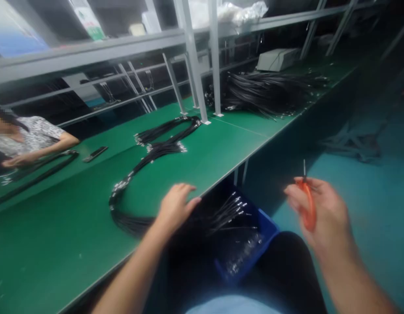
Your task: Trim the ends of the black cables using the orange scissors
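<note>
My right hand [323,218], over the floor at the right, is closed around orange-handled cutting pliers [308,207]. Their narrow dark tip points up, and the jaws are too blurred to make out. At the table's front edge is my left hand [177,205], its thumb and fingers apart, with nothing seen in it. A bundle of black cables [133,224] curves over the green table and passes behind my left wrist; whether the hand touches it I cannot tell. Below, more cables with shiny ends [233,209] hang over a blue bin [267,224].
Further cable bundles [169,128] lie by the grey shelf posts [197,74]. A large black cable pile [270,93] and a white box [277,59] are farther along the table [74,226]. A person [35,137] sits across it at the left, near a phone [95,153].
</note>
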Demonstrator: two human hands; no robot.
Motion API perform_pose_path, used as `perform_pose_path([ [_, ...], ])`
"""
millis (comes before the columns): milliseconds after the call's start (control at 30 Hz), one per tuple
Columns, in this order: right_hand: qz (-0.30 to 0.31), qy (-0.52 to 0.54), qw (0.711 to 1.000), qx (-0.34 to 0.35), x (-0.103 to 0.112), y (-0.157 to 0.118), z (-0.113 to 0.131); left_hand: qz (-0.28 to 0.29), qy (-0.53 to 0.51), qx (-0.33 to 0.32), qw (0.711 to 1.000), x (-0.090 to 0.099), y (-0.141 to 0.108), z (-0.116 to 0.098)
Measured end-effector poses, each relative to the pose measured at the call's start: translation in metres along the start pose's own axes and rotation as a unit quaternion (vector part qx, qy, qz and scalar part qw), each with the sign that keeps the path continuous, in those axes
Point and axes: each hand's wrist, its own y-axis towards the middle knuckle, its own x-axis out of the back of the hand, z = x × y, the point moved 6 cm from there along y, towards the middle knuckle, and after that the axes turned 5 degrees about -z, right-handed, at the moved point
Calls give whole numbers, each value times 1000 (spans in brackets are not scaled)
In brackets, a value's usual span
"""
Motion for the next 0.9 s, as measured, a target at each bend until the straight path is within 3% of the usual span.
perform_pose_path([
  [67,18,20,1000,-15,5,1,-4,5,29,-14,999,13,-32,25],
  [133,43,39,998,-39,3,-2,-9,13,141,-80,987,15,-66,42],
  [267,84,74,990,-83,-10,-16,-16,-4,304,-134,943,-3,-113,70],
  [367,97,73,989,-84,-11,-24,-15,-34,336,-124,933,-14,-111,82],
  [467,82,75,990,-82,2,-26,-14,-33,333,-90,938,-16,-88,84],
  [567,66,87,990,-85,15,-23,-14,-21,331,-87,939,-8,-63,68],
  [700,62,104,990,-76,18,-15,-8,-51,331,-52,941,13,-35,23],
  [733,65,108,989,-72,17,-13,-5,-25,311,-32,950,12,-29,12],
  [767,69,111,989,-68,16,-12,-3,52,280,-42,958,2,-25,-1],
  [800,73,112,989,-65,15,-11,-1,91,262,-60,959,-4,-20,-15],
  [900,64,115,990,-50,20,-6,4,104,243,-58,963,-14,-3,-45],
])
